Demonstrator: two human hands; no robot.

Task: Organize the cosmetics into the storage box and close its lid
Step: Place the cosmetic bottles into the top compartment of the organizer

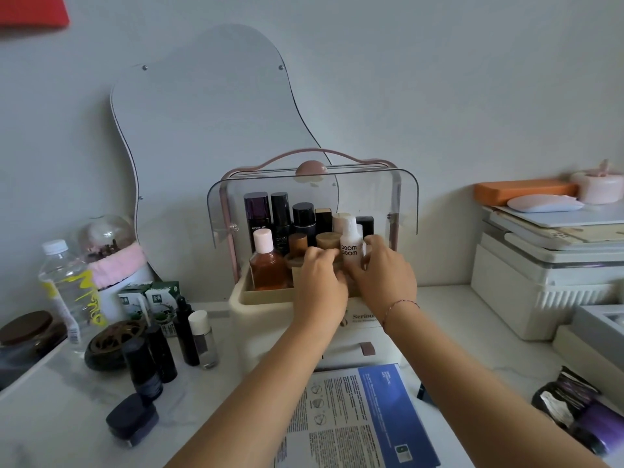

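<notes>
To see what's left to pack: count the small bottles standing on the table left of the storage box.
4: a dark bottle in front, a second dark bottle behind it, a tall black bottle, and a clear white-capped bottle nearest the box. Others may be hidden.

Bottles (304, 228) inside storage box (236, 298)

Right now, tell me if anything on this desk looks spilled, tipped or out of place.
Nothing spilled or tipped. Out of place: dark bottles and a white-capped clear bottle stand on the desk left of the storage box, whose lid is raised.
</notes>
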